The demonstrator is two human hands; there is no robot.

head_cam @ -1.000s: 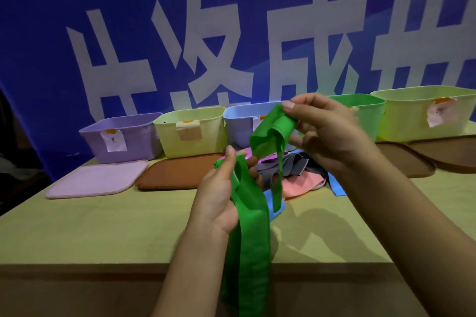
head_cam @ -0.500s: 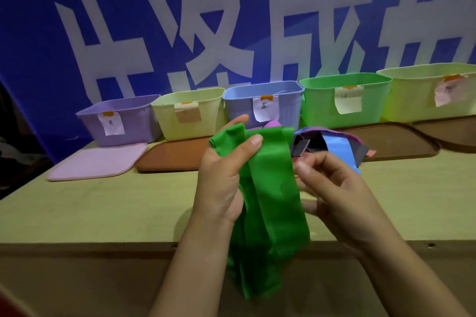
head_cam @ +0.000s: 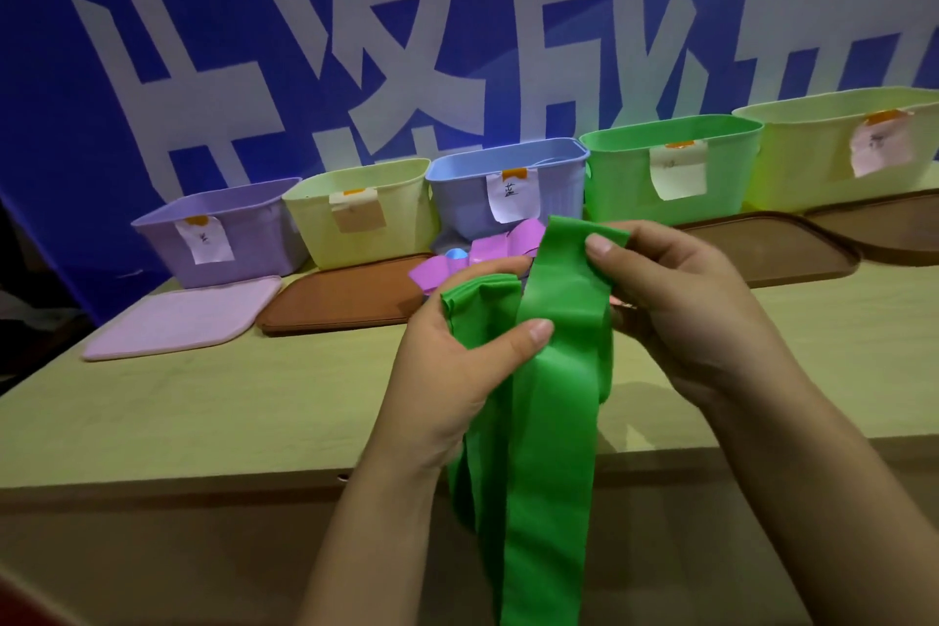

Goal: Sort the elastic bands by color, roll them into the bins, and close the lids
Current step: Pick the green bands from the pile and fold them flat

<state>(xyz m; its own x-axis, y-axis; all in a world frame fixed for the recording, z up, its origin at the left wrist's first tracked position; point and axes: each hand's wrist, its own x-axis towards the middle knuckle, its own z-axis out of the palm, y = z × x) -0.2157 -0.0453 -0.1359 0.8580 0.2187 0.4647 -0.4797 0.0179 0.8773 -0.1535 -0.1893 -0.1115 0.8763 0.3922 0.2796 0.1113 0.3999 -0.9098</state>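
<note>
A long green elastic band (head_cam: 554,402) hangs down over the table's front edge. My left hand (head_cam: 457,361) grips a bunched part of it, thumb pressed on the flat strip. My right hand (head_cam: 676,300) pinches the band's top end between thumb and fingers. Behind my hands lies a pile of other bands (head_cam: 488,252), purple and blue showing. Five open bins stand in a row at the back: purple (head_cam: 228,239), pale yellow (head_cam: 366,208), blue (head_cam: 513,188), green (head_cam: 670,168) and a larger pale yellow-green one (head_cam: 838,147), each with a paper label.
Lids lie flat before the bins: a pink one (head_cam: 178,320) at left, a brown one (head_cam: 340,295) beside it, and two brown ones (head_cam: 772,249) at right. The wooden table (head_cam: 203,402) ends at a front edge just below my wrists. A blue banner stands behind.
My right hand came down, then rose again to pinch the band's top end. The left hand kept its grip. The view tilted down and nearer to the table.
</note>
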